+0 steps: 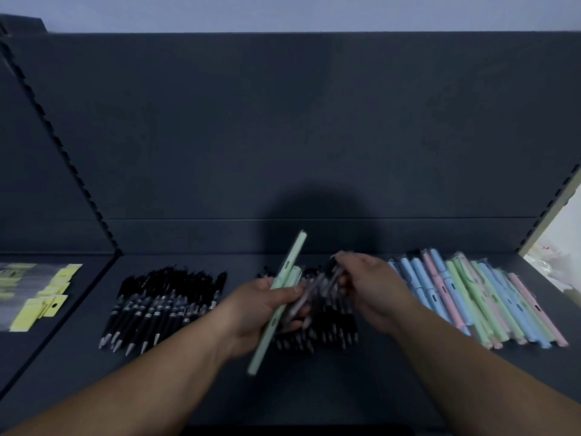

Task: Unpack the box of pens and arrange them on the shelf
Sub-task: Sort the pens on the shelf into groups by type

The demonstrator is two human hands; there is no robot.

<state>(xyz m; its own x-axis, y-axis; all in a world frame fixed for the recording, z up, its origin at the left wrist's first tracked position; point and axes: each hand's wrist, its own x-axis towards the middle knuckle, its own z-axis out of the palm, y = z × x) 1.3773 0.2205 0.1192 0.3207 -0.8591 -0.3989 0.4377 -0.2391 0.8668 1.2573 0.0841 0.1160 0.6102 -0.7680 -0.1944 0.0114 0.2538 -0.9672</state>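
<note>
Green plastic pens (276,302) gripped in your left hand (262,305) | right hand (374,289) pinches one grey pen (309,294) | pull it out slowly

The head camera looks forward and down, close over a dark shelf (188,388).
</note>
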